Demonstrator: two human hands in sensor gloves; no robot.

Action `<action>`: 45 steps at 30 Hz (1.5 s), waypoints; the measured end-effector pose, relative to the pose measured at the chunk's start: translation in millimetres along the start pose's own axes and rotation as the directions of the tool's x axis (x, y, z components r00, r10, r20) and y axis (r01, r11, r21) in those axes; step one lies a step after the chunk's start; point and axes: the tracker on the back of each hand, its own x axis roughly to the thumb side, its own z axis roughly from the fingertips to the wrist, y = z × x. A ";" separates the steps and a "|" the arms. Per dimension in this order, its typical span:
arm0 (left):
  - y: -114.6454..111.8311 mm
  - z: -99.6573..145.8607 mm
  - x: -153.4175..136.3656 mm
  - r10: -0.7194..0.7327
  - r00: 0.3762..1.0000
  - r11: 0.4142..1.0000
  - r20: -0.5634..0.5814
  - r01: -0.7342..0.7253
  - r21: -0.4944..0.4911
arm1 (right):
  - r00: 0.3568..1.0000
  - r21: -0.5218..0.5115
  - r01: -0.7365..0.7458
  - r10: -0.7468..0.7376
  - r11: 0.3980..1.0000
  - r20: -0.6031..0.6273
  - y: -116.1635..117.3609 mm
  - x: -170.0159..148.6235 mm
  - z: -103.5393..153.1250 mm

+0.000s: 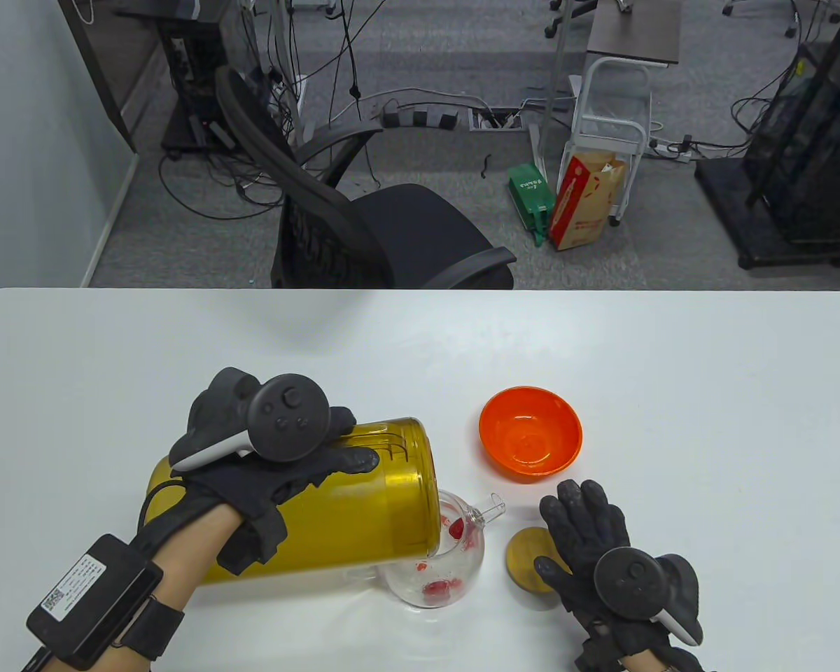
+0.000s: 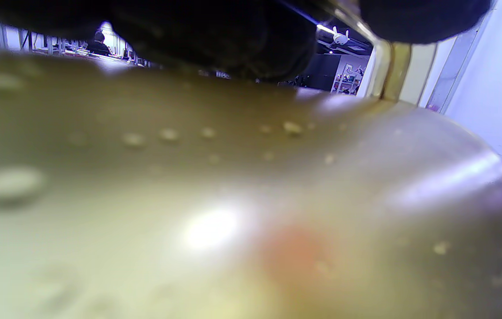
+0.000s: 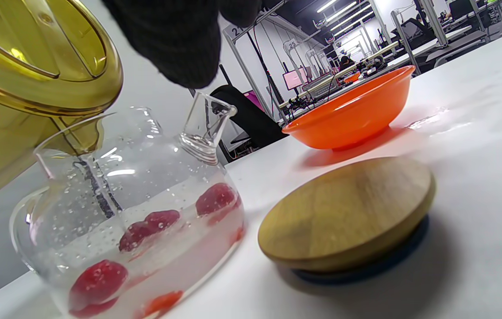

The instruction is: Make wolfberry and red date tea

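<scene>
My left hand (image 1: 280, 462) grips a yellow see-through pitcher (image 1: 364, 504), tipped on its side with its spout over a glass teapot (image 1: 444, 560). In the right wrist view the pitcher (image 3: 25, 75) sends a thin stream of water into the teapot (image 3: 136, 212), where several red dates (image 3: 215, 199) float in water. The pitcher's wet wall (image 2: 233, 199) fills the left wrist view. My right hand (image 1: 595, 539) lies open on the table, its fingers resting at the edge of the round wooden lid (image 1: 528, 560), which also shows in the right wrist view (image 3: 348, 212).
An empty orange bowl (image 1: 530, 432) stands behind the teapot and the lid, also in the right wrist view (image 3: 353, 110). The white table (image 1: 707, 392) spreads out to the right and back. A black office chair (image 1: 364, 231) stands beyond the far edge.
</scene>
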 end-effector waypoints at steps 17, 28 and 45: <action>0.1 -1.9 1.7 -0.004 1.000 1.000 -0.001 0.004 -0.005 | 1.000 0.000 -0.001 0.001 1.000 -0.001 -0.1 0.1 0.1; 0.2 -3.4 3.8 -0.012 1.000 1.000 0.000 0.012 -0.008 | 1.000 0.000 -0.001 0.001 1.000 -0.003 -0.5 -0.1 0.3; 0.6 -6.6 6.6 -0.020 1.000 1.000 -0.001 0.020 -0.015 | 1.000 -0.003 -0.001 0.001 1.000 -0.001 -0.9 -0.1 0.4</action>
